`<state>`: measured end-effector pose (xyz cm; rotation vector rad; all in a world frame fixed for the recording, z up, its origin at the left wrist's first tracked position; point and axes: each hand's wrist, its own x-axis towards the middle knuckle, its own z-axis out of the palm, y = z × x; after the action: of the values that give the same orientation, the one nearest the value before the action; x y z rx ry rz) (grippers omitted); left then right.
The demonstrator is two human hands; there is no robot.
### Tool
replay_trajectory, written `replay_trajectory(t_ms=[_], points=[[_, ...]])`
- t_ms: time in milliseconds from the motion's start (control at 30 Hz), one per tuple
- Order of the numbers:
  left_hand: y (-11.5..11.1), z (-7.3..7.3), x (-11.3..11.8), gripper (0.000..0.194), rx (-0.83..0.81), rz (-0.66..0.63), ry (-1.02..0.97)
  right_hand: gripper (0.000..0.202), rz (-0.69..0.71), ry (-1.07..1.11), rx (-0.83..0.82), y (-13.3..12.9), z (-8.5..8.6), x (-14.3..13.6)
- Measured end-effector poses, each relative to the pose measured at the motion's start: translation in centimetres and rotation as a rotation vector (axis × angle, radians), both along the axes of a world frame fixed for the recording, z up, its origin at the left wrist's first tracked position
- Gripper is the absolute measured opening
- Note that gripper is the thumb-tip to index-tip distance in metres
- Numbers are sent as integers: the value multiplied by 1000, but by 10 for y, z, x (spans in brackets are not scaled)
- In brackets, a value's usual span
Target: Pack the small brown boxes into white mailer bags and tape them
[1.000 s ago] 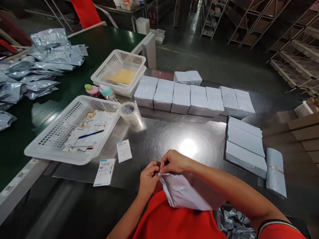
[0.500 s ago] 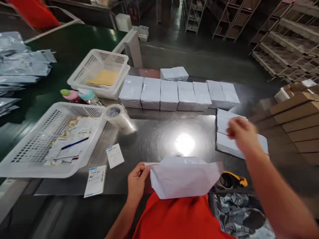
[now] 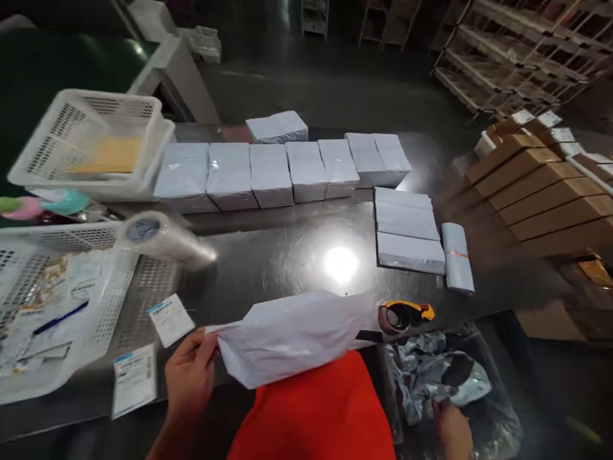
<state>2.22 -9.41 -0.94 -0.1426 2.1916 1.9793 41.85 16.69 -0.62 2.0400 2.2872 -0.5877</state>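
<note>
My left hand [image 3: 191,367] is closed, thumb against fingers, on the left end of a white mailing bag [image 3: 297,338]. The bag spreads out to the right in front of my red top, its far end loose. At lower right, my right hand [image 3: 453,425] is over a plastic-lined bin [image 3: 502,415] beside crumpled silvery-grey plastic [image 3: 426,377]. Motion smears its fingers, so its grip is unclear. A yellow tape dispenser [image 3: 407,316] lies between the bag and the bin. Two printed label stacks [image 3: 135,380] lie left of my left hand.
White packs [image 3: 271,176] stand in a row at the back of the metal table, with more flat packs [image 3: 409,223] and a banded roll [image 3: 458,259] on the right. Clear tape rolls [image 3: 163,236] and white baskets [image 3: 62,374] occupy the left. Cardboard boxes [image 3: 541,185] line the far right.
My right hand has moved from the flat white packs down to the bin. The view has turned right; my left hand still grips the white bag.
</note>
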Motion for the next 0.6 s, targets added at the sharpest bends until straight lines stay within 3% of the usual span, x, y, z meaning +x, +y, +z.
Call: replay_trajectory(t_ms=[67, 133, 167, 267, 333, 400, 600], points=[[-2, 0, -1, 39, -5, -9, 0, 37, -98, 137, 51, 22, -11, -13], [-3, 1, -1, 40, 4, 12, -10, 36, -109, 480, 157, 44, -8, -52], [-3, 2, 0, 40, 15, 20, -23, 42, -71, 675, 100, 52, -1, -78], [0, 6, 0, 42, 86, 44, -69, 54, 202, 1120, -327, 60, 28, -157], [3, 7, 1, 43, 147, 67, -96, 56, 346, 1184, -524, 52, 42, -195], [6, 8, 1, 43, 180, 81, -109, 50, 411, 1147, -588, 43, 46, -215], [13, 9, 2, 42, 199, 93, -48, 36, 324, 1176, -435, 27, 25, -220]])
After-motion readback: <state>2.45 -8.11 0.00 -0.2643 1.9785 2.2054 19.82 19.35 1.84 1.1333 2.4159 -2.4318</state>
